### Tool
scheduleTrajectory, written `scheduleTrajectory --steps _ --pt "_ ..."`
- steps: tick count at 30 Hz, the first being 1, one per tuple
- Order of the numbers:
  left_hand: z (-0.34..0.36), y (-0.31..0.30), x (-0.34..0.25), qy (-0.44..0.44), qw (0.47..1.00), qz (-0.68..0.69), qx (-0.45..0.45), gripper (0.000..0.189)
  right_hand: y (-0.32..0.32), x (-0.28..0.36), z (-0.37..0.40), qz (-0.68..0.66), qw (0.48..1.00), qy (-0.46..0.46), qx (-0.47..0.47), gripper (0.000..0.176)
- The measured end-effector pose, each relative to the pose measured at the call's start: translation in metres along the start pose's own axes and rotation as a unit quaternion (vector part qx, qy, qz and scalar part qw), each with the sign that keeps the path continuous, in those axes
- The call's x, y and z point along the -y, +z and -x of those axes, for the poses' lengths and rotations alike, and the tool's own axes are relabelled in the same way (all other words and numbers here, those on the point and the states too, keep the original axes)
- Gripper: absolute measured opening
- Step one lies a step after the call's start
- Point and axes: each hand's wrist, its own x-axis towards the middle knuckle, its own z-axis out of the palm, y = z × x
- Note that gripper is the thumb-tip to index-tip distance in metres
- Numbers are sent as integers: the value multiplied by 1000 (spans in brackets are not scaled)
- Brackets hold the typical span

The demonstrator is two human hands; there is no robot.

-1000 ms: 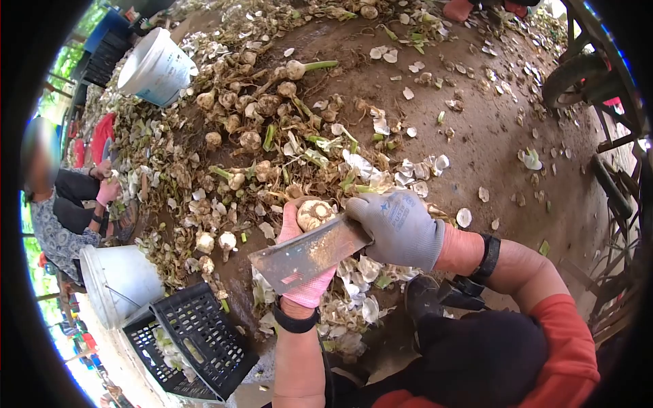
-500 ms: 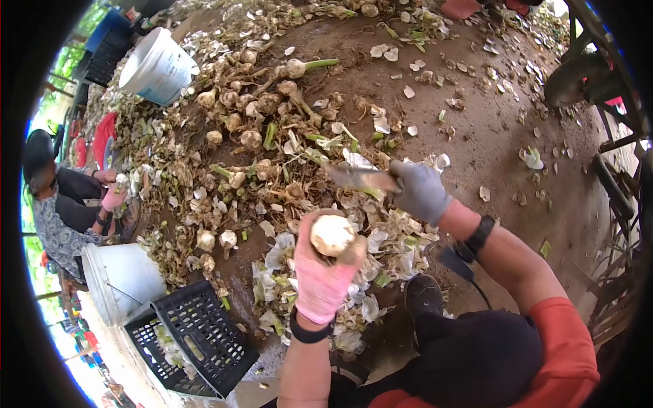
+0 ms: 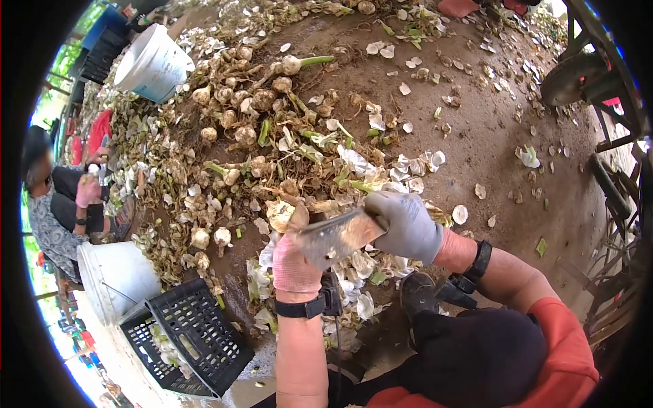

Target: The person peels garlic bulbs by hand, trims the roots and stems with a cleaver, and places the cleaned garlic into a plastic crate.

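1 crate [image 3: 194, 333] near; left hand [image 3: 294, 264] clasps bulb [image 3: 280, 214]; right hand [image 3: 406, 226] grips cleaver [image 3: 333, 236], seemingly overlapping.

The left grip [image 3: 294, 264], pink-gloved, is held up with its fingers curled closed, the bare left forearm [image 3: 299, 353] rising straight from below. The right grip [image 3: 406, 226], grey-gloved, is fisted tight just beside it. The right forearm [image 3: 507, 275] angles in from the lower right, with an orange sleeve [image 3: 564, 340] above the elbow.

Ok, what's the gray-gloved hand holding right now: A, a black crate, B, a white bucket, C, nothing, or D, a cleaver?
D: the right hand in its gray glove grips a cleaver, blade crossing the left hand, which holds a bulb.
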Motion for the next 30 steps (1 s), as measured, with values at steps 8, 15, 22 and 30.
scheduleTrajectory --steps 8,15,22,30 --pt "9 -41 29 4 994 101 42 34 8 -1 -13 56 997 -59 -16 26" --pt "1 -10 -21 59 957 268 -97 16 8 -70 -17 91 984 106 -106 18" --pt "-29 -81 -89 274 925 -92 -246 22 20 -62 -28 22 991 130 -7 21" --pt "-164 -69 -82 101 241 -953 -152 44 23 -65 -27 11 991 132 31 24"
